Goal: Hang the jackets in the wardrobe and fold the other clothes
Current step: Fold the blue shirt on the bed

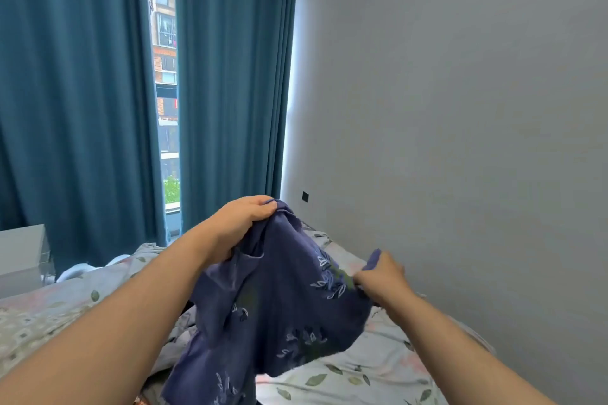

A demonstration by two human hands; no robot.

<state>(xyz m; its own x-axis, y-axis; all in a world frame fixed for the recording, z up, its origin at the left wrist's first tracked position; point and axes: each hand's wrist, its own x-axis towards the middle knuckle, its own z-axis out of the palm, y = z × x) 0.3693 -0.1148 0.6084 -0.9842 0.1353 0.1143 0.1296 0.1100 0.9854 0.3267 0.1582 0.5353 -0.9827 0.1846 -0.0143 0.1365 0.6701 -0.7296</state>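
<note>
Hands raised over the floral bed, we grip a blue embroidered garment: left hand clenches its top edge, right hand pinches the other side.

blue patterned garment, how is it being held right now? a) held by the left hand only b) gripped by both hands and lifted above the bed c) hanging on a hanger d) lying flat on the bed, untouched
b: the left hand grips the top of the blue patterned garment and the right hand pinches its other edge, so it hangs over the floral bed.
</note>
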